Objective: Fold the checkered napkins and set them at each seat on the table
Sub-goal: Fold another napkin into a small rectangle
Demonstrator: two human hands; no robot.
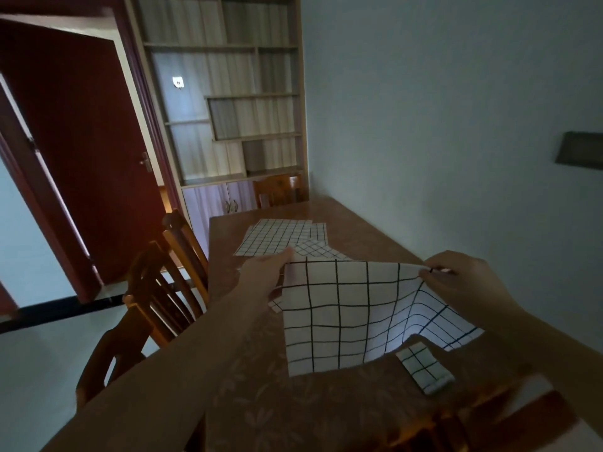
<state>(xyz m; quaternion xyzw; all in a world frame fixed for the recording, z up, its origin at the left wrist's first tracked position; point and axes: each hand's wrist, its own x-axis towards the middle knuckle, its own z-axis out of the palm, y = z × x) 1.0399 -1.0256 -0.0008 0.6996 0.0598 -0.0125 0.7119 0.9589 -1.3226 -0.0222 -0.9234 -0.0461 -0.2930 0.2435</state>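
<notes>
The person holds one checkered napkin up over the near part of the table, its top edge stretched between both hands. The left hand pinches the top left corner, and the right hand pinches the top right corner between thumb and fingertips. The cloth hangs from that edge; its lower right part sags and curls toward the person, while the lower left edge appears to reach the tabletop.

One folded napkin already lies on the table, near and to the right, just beside the hanging cloth. A loose pile of unfolded napkins lies flat farther along the table, overlapping one another. Wooden chairs stand along the left side, and another chair stands at the far end.

The step in hand seems to be the first fold. To do it well, both corners should stay level and taut so the grid lines run straight, then the top edge should be laid down onto the bottom edge, corners matched, before the crease is pressed flat. The sagging right side likely needs a gentle shake out first, or the fold will come out skewed.
</notes>
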